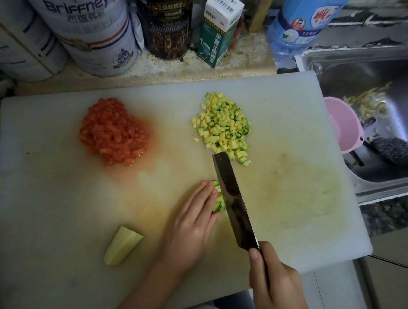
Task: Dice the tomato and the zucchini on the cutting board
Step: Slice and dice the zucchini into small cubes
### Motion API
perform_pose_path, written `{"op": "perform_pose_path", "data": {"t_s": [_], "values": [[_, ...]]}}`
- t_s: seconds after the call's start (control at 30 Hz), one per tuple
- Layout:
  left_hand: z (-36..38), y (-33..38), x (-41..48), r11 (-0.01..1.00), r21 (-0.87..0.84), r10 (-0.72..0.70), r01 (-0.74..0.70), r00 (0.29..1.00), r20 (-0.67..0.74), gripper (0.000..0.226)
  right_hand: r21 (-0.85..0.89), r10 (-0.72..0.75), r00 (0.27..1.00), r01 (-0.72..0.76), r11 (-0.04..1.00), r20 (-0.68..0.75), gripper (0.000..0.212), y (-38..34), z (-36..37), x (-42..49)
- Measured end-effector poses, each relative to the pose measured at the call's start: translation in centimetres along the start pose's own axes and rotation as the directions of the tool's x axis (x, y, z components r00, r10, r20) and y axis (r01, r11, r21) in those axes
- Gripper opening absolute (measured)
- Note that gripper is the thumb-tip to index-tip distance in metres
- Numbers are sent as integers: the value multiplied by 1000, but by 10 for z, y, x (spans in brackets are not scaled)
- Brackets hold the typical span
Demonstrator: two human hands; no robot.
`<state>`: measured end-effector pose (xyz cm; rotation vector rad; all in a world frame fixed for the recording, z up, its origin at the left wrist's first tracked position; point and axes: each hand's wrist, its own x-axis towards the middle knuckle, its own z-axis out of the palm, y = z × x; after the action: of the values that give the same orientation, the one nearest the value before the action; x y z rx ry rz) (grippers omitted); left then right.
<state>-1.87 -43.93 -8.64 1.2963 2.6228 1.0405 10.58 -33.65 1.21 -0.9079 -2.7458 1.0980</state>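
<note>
Your left hand point(193, 216) pressed straight fingers on the zucchini strips point(219, 201) at lower centre of the cutting board point(296, 136), hard against the cleaver point(231, 197) that your right hand point(273, 287) gripped by its handle, so a slip on that juice-stained board could have nicked those fingertips

Speckled stone counter point(248, 53), steel sink point(363, 76), dim light

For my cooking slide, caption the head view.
Left hand steadies zucchini piece, right hand grips the knife; diced tomato pile alongside.
</note>
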Motion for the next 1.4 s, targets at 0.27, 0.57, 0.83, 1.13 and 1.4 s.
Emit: {"op": "perform_pose_path", "data": {"t_s": [0.27,0.57,0.83,1.13,1.4], "values": [[-2,1,2,1000,-14,-13,13,1000,0,38,-100,-15,1000,17,995,16,10,0,2,4],[-2,1,3,1000,-21,-13,13,1000,5,38,-239,73,993,-50,970,90,14,-1,5,7],[-2,1,3,999,-39,-30,30,999,-11,37,-283,93,987,-52,958,134,23,3,17,16],[-4,2,3,999,-35,-22,22,1000,3,41,-148,-95,988,113,983,120,22,-7,26,83],[-5,2,5,997,-70,-35,34,999,-18,45,99,-129,981,116,988,147,24,18,-22,73]]}}
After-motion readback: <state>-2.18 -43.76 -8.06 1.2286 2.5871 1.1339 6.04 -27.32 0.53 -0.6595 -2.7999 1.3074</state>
